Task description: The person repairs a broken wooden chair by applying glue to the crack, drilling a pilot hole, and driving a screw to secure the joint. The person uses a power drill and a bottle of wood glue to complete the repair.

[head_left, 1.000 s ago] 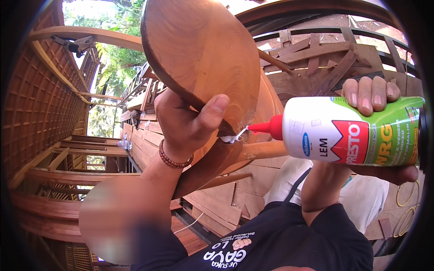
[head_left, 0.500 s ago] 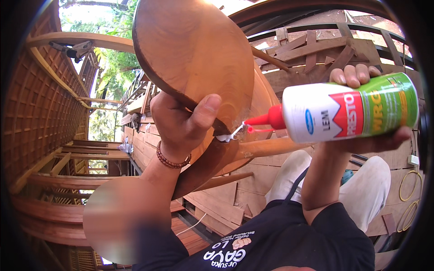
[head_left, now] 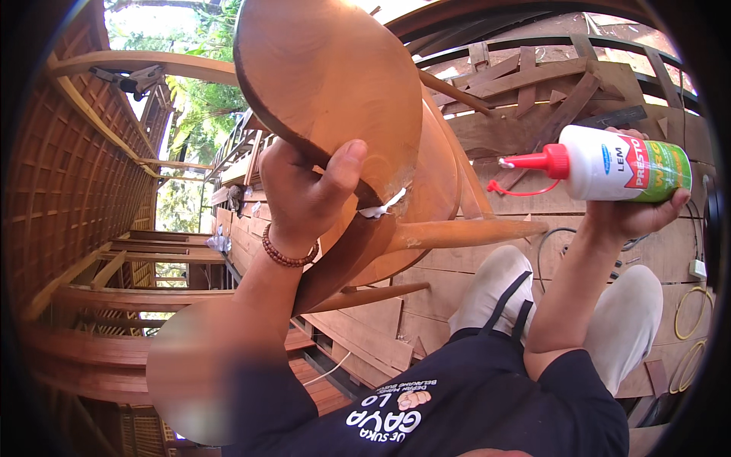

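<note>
My left hand [head_left: 304, 190] grips the edge of a rounded wooden panel [head_left: 327, 84] of a chair, thumb on its face. Just below the thumb, a white smear of glue [head_left: 377, 209] lies on the joint between this panel and a darker curved piece [head_left: 339, 255] of the chair. A tapered wooden leg [head_left: 457, 232] extends to the right from there. My right hand [head_left: 640, 213] holds a white and green glue bottle [head_left: 586, 164] sideways, its red nozzle pointing left, apart from the joint, with the red cap dangling on its strap.
Wooden boards [head_left: 434, 320] form the floor, with scattered offcuts [head_left: 525, 80] at the top right and coiled yellow cord [head_left: 693, 308] at the right. A wooden lattice structure [head_left: 84, 122] runs along the left, with greenery behind it. My bent knees are below.
The glue bottle in my right hand has moved right and up, away from the glued joint, and tilts differently. My left hand stays on the panel, which has shifted slightly.
</note>
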`<control>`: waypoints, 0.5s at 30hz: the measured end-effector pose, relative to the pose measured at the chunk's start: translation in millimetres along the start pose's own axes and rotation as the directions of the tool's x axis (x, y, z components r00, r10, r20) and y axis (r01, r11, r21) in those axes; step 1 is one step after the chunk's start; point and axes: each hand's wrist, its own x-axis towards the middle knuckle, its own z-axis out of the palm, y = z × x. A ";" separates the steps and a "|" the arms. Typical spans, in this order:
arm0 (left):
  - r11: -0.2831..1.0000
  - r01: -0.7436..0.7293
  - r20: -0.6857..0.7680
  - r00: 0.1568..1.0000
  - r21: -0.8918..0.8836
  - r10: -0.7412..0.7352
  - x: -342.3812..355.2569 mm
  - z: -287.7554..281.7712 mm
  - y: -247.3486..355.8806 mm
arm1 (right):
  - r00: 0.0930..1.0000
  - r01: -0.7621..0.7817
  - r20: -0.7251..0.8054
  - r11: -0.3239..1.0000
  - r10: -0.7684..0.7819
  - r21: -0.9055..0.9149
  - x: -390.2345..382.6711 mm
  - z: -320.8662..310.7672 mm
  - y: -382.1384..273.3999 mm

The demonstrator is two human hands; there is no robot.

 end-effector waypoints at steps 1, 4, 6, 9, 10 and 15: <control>1.000 0.012 0.012 1.000 0.004 -0.012 0.2 0.4 2.6 | 1.000 0.007 -0.022 0.999 -0.008 -0.035 0.7 -4.4 -4.2; 1.000 0.020 0.038 0.999 0.021 -0.021 0.4 -1.8 4.7 | 0.991 0.054 -0.121 0.998 -0.050 0.033 7.8 -12.8 -8.1; 0.999 0.040 0.056 0.998 0.022 -0.041 -1.0 -2.8 6.7 | 0.966 0.109 -0.228 0.992 -0.121 -0.064 11.5 -10.3 -7.1; 0.995 0.096 0.095 0.991 0.025 -0.098 -3.0 -6.3 14.8 | 0.930 0.142 -0.326 0.984 -0.171 -0.110 18.0 -7.1 -6.5; 0.994 0.102 0.116 0.988 0.025 -0.104 -2.2 -7.3 16.3 | 0.920 0.153 -0.345 0.981 -0.185 -0.116 20.0 -7.1 -9.6; 0.981 0.174 0.184 0.965 0.090 -0.188 -4.1 -15.4 19.5 | 0.927 0.042 -0.359 0.980 -0.111 -0.194 28.8 -28.5 -16.1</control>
